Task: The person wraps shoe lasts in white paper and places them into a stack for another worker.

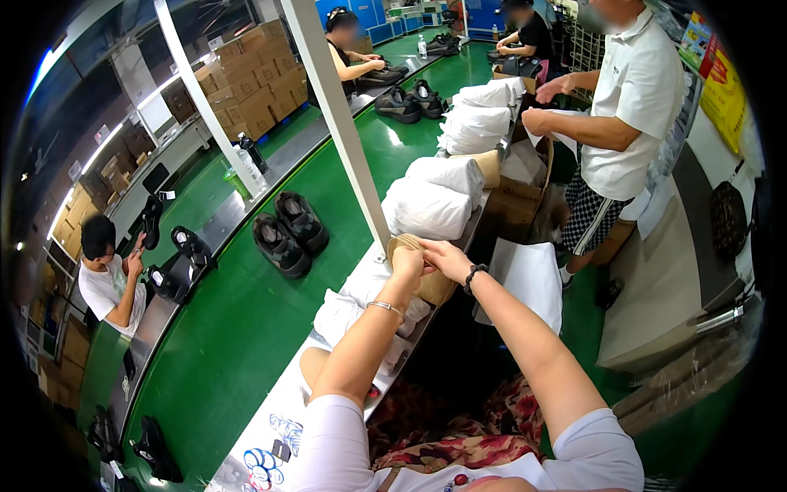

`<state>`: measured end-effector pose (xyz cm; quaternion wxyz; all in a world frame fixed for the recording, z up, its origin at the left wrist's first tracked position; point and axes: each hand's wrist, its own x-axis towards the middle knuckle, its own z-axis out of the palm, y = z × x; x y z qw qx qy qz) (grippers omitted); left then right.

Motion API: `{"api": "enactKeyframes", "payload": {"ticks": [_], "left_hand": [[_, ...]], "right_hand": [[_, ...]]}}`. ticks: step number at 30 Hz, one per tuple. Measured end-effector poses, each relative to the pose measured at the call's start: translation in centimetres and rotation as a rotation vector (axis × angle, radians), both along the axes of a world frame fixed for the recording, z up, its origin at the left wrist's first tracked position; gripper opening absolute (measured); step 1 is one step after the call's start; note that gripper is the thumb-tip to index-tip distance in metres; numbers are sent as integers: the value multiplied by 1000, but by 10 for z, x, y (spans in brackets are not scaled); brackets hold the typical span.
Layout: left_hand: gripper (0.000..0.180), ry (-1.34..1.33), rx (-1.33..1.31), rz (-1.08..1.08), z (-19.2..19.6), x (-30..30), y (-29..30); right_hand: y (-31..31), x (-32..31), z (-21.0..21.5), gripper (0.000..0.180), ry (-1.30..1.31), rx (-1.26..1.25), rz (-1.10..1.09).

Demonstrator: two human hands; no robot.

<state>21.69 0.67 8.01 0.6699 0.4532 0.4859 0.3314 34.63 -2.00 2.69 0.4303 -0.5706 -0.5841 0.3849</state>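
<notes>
While both bare hands meet over the edge of the narrow white bench (275, 389), a tan, round-edged piece (399, 243) that looks like paper or card sits between them, just beside the foot of a slanting white post (336, 115). The left hand (409, 264) is curled tight around it, and the right hand (450, 261) pinches it from the other side, fingers bent inward; I cannot see every fingertip. More tan material (436, 289) shows right under the right hand, though I cannot tell whether it belongs to the same piece. A silver bangle (385, 307) circles the left wrist, a dark beaded bracelet (470, 279) the right.

Just beyond the hands lie plump white-wrapped bundles (430, 205), with crumpled white wrapping (338, 316) nearer the person, beside the left forearm. White sheets (525, 277) lie to the right, below an open cardboard box (512, 199). On the green belt (205, 353) to the left stands a pair of black shoes (291, 234). Across it, a seated co-worker (111, 287) holds up a black shoe (151, 221); ahead on the right, another co-worker in a white shirt (635, 90) handles a white sheet (566, 123).
</notes>
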Motion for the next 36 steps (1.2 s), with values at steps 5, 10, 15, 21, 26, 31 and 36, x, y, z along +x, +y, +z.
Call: {"api": "enactKeyframes", "payload": {"ticks": [5, 10, 15, 21, 26, 31, 36], "left_hand": [[23, 113, 125, 33, 22, -5, -13], [26, 21, 113, 87, 24, -8, -25], [22, 93, 230, 169, 33, -34, -26], [17, -52, 250, 286, 47, -47, -30], [16, -195, 131, 278, 60, -69, -32], [14, -373, 149, 236, 77, -70, -57], [19, -464, 256, -2, 100, -42, -123]], "right_hand": [[-10, -10, 29, 36, -165, 7, -125], [-5, 2, 14, 38, -242, -40, -195], [-17, -8, 38, 36, -336, 37, -227], [-13, 2, 29, 34, -363, 215, -288], [-44, -5, 56, 34, -60, 384, -337], [-94, -25, 94, 62, 442, 298, -183], [-155, -33, 112, 55, 740, 318, -278]]}}
